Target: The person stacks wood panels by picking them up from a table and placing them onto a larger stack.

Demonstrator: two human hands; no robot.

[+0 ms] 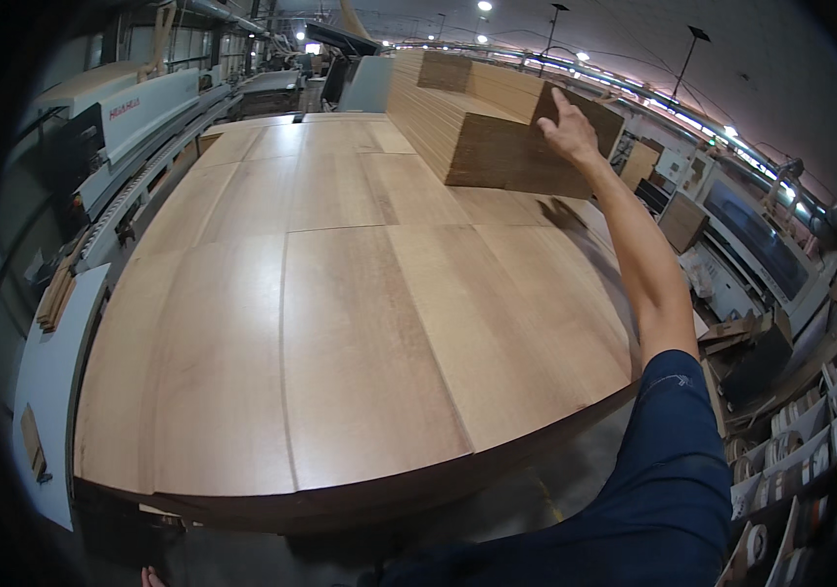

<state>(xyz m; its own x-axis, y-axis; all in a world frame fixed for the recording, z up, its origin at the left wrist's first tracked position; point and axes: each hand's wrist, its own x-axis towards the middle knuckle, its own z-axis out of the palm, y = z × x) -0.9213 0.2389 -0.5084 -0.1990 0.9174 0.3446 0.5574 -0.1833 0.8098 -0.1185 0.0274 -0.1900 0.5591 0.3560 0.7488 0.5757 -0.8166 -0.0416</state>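
Observation:
My right arm reaches forward over wide wood-grain panels [350, 333] that lie side by side in a broad, flat layer. At its end, my right hand [572, 132] is open, thumb apart from the fingers, in front of the darker end of a stack of boards [501, 152]. Whether the palm touches the boards cannot be made out. The stack stands at the far right on the panels and steps up in height, its layered edges showing. Only fingertips of my left hand [152, 578] show at the lower left edge; they look stretched out, with nothing visible in them.
A long white machine [159, 108] with a roller track runs along the left. A white board [56, 391] with wood offcuts lies beside the panels. On the right are a rack of edging rolls [800, 440] and another machine with a dark window [756, 235].

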